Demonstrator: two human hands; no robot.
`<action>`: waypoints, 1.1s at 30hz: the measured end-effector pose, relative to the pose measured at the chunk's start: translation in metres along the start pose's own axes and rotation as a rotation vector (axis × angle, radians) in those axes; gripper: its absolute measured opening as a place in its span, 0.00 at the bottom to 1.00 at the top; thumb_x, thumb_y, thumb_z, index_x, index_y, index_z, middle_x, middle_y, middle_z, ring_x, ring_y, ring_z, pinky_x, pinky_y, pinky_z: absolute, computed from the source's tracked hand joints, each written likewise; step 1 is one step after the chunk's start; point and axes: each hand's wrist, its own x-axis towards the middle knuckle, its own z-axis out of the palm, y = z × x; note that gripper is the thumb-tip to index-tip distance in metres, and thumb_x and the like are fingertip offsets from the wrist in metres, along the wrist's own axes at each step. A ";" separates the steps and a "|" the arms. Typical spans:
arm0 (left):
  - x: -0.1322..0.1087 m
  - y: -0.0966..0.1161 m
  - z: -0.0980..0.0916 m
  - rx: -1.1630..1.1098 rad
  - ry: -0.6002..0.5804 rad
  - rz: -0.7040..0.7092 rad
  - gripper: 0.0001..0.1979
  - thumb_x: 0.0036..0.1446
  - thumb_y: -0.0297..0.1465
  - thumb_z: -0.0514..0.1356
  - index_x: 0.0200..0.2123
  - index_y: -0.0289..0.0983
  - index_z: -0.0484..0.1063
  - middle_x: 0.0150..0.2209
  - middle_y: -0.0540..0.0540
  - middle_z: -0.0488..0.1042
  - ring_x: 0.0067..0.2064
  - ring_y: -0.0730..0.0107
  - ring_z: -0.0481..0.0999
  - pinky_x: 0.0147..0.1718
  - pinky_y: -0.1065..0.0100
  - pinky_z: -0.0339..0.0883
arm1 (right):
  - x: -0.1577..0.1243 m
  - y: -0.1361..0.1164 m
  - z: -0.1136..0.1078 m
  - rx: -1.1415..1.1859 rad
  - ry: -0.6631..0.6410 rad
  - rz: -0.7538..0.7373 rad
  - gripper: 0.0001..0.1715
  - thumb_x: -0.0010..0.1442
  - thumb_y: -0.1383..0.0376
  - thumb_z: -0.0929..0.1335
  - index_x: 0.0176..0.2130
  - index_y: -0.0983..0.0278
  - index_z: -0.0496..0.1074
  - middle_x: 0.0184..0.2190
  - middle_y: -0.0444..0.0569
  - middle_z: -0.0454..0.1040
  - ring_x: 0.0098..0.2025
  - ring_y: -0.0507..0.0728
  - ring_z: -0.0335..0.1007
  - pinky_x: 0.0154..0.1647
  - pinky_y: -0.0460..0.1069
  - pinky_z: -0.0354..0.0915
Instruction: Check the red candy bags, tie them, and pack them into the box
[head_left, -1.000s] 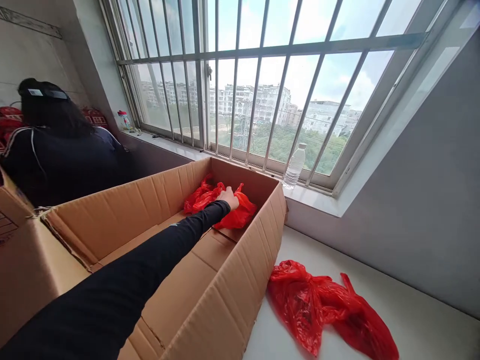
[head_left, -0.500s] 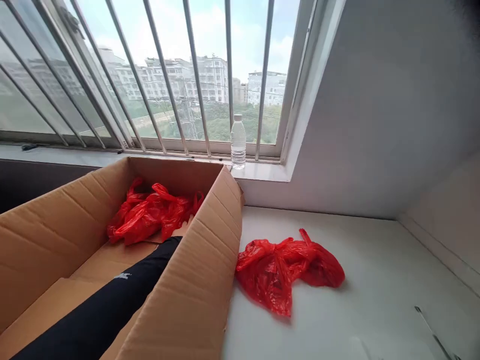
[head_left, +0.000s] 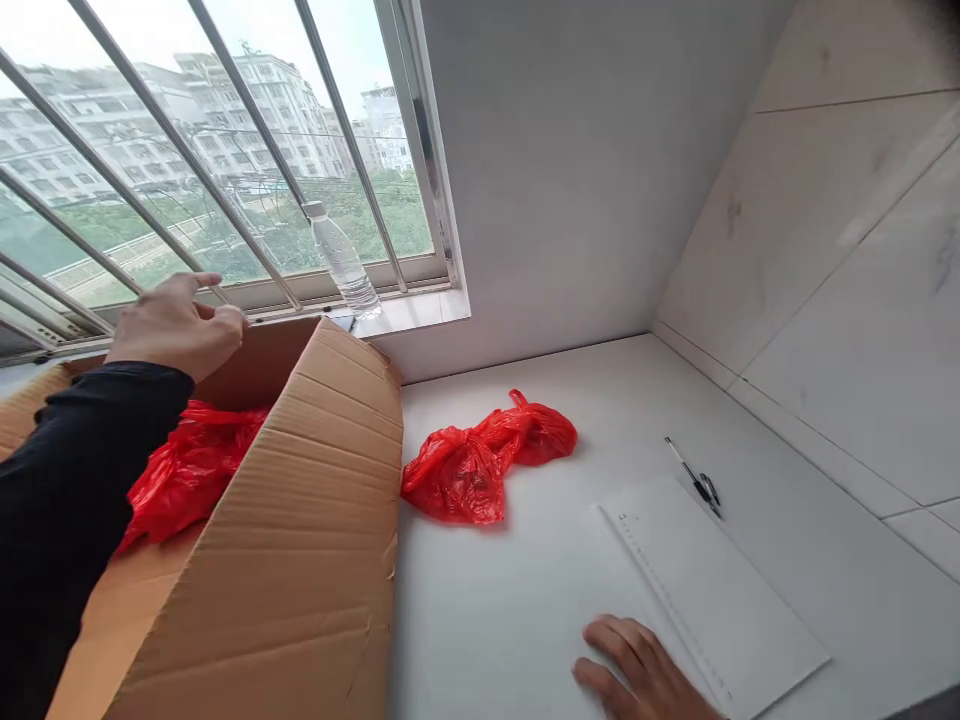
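Observation:
My left hand (head_left: 178, 325) hovers above the open cardboard box (head_left: 300, 520), fingers loosely spread and holding nothing. Inside the box lies a red plastic bag (head_left: 184, 465), just below that hand. A second red plastic bag (head_left: 484, 458) lies on the white counter (head_left: 525, 590) right of the box. My right hand (head_left: 637, 675) rests flat on the counter at the bottom edge, fingers stretched out, next to a white sheet of paper (head_left: 712, 590).
A black pen (head_left: 696, 480) lies beyond the paper near the tiled wall. A clear water bottle (head_left: 341, 260) stands on the sill against the barred window. The counter ends at walls behind and to the right.
My left hand has let go of the red bag in the box and risen above the rim. The view swung right, bringing my right hand, the paper and the pen into sight.

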 end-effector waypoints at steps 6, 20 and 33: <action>-0.085 0.123 0.037 -0.173 -0.178 0.273 0.19 0.68 0.39 0.55 0.55 0.35 0.70 0.48 0.43 0.75 0.47 0.61 0.77 0.46 0.54 0.72 | 0.005 0.006 -0.016 0.068 -0.044 -0.130 0.35 0.43 0.77 0.63 0.51 0.58 0.68 0.51 0.52 0.72 0.55 0.65 0.68 0.56 0.60 0.69; -0.310 0.104 0.124 -0.253 -0.412 -0.024 0.15 0.64 0.38 0.60 0.49 0.35 0.72 0.47 0.43 0.76 0.47 0.61 0.77 0.47 0.53 0.73 | 0.008 0.009 -0.054 0.487 -0.051 0.022 0.22 0.57 0.77 0.64 0.47 0.58 0.70 0.51 0.51 0.70 0.54 0.61 0.67 0.56 0.58 0.68; -0.464 0.104 0.062 -0.791 -0.405 -0.091 0.16 0.60 0.42 0.60 0.47 0.41 0.71 0.48 0.44 0.77 0.47 0.60 0.76 0.48 0.61 0.69 | 0.068 -0.002 -0.098 0.613 0.070 -0.001 0.12 0.66 0.66 0.66 0.49 0.62 0.71 0.43 0.50 0.75 0.46 0.60 0.67 0.51 0.59 0.66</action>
